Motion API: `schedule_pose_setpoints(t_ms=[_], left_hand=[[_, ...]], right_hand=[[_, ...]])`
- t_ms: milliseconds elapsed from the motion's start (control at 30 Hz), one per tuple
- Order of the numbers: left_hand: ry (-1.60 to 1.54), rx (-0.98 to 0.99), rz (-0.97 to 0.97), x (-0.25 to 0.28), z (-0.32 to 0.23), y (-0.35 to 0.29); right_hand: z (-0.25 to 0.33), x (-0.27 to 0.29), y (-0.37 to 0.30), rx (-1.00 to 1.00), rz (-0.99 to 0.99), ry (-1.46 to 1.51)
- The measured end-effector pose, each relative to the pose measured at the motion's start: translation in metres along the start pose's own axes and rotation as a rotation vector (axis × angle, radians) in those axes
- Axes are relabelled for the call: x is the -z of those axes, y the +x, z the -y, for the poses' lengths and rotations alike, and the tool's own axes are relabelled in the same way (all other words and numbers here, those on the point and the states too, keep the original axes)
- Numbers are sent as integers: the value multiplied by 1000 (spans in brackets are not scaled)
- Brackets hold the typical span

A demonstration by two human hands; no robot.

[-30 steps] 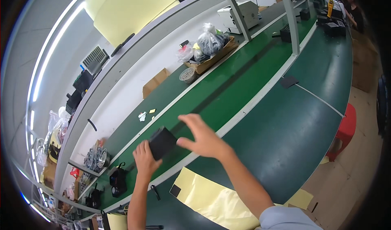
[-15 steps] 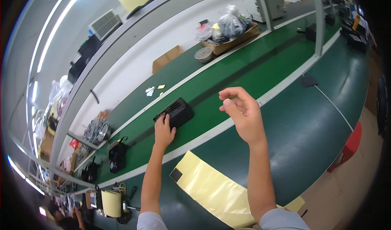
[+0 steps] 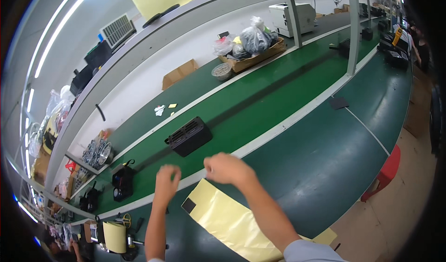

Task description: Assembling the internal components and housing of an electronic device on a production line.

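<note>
A black box-shaped unit (image 3: 190, 136) with a slotted face lies on the green conveyor belt, apart from both hands. My left hand (image 3: 166, 183) hovers by the belt's near rail with its fingers curled in; nothing shows in it. To its right, my right hand (image 3: 227, 168) is closed above the rail with the palm side down, and whatever its fingertips may hold is hidden. Below the hands a pale yellow sheet (image 3: 227, 215) lies on the dark green bench. One dark square patch (image 3: 188, 205) is at the sheet's upper left corner. My right forearm covers part of the sheet.
Black devices (image 3: 123, 182) stand on the belt at left. Scissors (image 3: 126, 220) and a yellow roll (image 3: 114, 237) are at lower left. Beyond the belt are a carton of bagged items (image 3: 255, 60) and a round tub (image 3: 222, 71). A metal post (image 3: 353, 34) rises at right, above a red stool (image 3: 385, 171).
My left hand has let go of the black unit and drawn back toward me. My right hand has moved left and down, its fingers curling in. The view has shifted slightly.
</note>
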State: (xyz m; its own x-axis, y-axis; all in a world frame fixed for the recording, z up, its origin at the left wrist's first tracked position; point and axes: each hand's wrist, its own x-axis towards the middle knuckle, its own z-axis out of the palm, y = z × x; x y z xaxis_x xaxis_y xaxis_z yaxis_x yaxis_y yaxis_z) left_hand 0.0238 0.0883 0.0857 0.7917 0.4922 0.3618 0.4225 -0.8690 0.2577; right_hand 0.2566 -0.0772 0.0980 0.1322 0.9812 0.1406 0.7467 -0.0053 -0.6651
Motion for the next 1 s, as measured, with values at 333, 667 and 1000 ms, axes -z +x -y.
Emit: schedule_pose_setpoints(t_ms=[333,667,1000], left_hand=[[3,74,289,-13,-40,-124],[-164,118,300,-18,7,-101],[-91,159,308,-28,10,-118]], right_hand=[[26,-48,24,105,353,-18],[19,-37,21,15,413,-59],[7,-39,25,-82,401,-33]])
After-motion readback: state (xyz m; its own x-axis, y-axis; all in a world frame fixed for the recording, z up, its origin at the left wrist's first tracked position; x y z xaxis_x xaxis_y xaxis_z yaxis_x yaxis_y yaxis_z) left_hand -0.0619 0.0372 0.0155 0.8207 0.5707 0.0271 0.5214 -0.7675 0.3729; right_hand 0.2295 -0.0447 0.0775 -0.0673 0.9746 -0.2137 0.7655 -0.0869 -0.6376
